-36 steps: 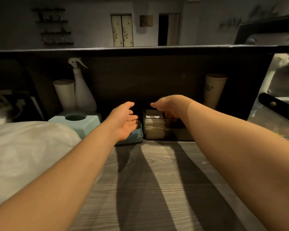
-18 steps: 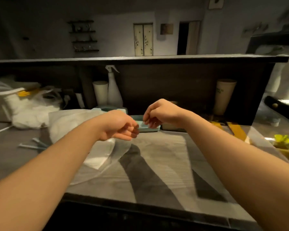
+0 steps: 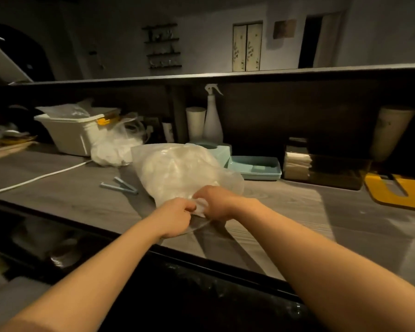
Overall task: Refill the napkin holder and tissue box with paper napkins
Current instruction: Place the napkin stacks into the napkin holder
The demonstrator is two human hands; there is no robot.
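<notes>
Pinching the clear plastic bag of white napkins (image 3: pixel 177 173) with both hands.
Left hand (image 3: pixel 175 218) and right hand (image 3: pixel 216 203) hold its near end; grey wood-grain counter (image 3: pixel 297 212) lies bare rightward.

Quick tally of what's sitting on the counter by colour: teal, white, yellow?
Teal: 2, tissue box and tray.
White: 4, spray bottle, cup, storage bin, cable.
Yellow: 1, flat letter-shaped piece.
Total: 7.

Dim warm light; wide-angle edge distortion
</notes>
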